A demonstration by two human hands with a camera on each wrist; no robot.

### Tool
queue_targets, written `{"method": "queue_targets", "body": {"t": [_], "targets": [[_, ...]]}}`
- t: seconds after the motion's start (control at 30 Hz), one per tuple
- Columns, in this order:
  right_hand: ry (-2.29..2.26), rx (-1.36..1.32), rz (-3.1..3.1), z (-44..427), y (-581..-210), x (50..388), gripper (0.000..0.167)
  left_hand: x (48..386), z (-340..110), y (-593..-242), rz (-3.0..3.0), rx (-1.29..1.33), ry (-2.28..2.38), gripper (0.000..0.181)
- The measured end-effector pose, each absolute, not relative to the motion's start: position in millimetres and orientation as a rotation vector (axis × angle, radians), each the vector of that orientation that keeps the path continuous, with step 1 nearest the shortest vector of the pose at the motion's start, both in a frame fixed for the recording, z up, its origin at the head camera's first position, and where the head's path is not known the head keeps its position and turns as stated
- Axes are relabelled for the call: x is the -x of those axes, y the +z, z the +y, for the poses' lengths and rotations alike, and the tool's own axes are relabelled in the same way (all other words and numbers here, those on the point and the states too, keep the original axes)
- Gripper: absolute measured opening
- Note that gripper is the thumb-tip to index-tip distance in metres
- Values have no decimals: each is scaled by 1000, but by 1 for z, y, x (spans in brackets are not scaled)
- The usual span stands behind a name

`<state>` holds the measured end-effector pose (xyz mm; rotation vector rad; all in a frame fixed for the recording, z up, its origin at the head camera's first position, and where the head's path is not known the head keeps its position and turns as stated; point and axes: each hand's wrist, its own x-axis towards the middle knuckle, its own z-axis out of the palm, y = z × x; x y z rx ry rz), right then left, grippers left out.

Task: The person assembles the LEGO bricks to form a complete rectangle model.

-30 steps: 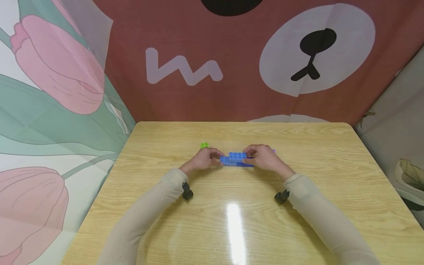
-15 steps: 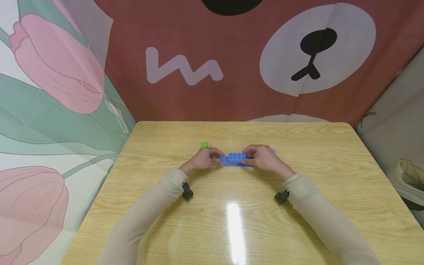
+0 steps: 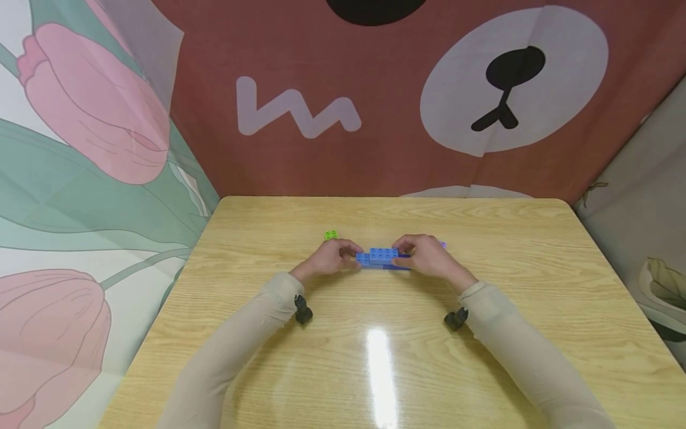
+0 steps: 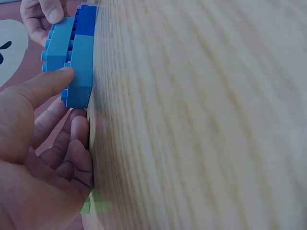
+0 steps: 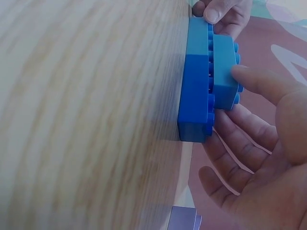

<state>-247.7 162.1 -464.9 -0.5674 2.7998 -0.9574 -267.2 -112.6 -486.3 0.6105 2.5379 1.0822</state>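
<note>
Two bricks lie end to end on the table, a light blue one [image 3: 362, 258] [image 4: 80, 72] on the left and a dark blue one [image 3: 396, 267] [image 5: 194, 91] on the right. Above where they join is another light blue brick [image 3: 383, 256] [image 5: 224, 72]; lower studs show in a narrow gap beneath it in the wrist views. My left hand [image 3: 332, 257] [image 4: 43, 139] pinches the left end of the lower light blue brick. With thumb and fingers, my right hand [image 3: 429, 256] [image 5: 268, 129] grips the upper brick at its right end.
A green brick [image 3: 330, 235] [image 4: 86, 207] lies behind my left hand. Behind my right hand, a purple brick [image 3: 442, 244] [image 5: 183, 218] is partly hidden. The wooden table [image 3: 321, 357] meets a printed cloth [image 3: 300, 167] at its far edge.
The upper light blue brick sits very slightly lower than a second ago. Both hands keep their grips and have hardly moved.
</note>
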Motion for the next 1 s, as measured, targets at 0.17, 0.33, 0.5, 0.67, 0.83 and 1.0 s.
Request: {"method": "queue_targets", "body": {"t": [0.17, 0.33, 0.5, 0.67, 0.83, 1.0], "targets": [[-957, 562, 2793, 162, -466, 248, 33, 266, -113, -487, 2541, -608, 1081, 33], [-961, 561, 2788, 163, -467, 248, 33, 266, -113, -486, 2532, -576, 1110, 33], [-965, 558, 2783, 164, -468, 249, 32, 267, -113, -486, 2535, -576, 1126, 33], [-969, 570, 2781, 164, -468, 249, 33, 268, -113, -484, 2533, -592, 1139, 33], [-974, 580, 2775, 165, -469, 250, 33, 269, -112, -477, 2514, -592, 1167, 34], [-978, 584, 2768, 166, -470, 250, 34, 269, -111, -470, 2511, -598, 1187, 36]]}}
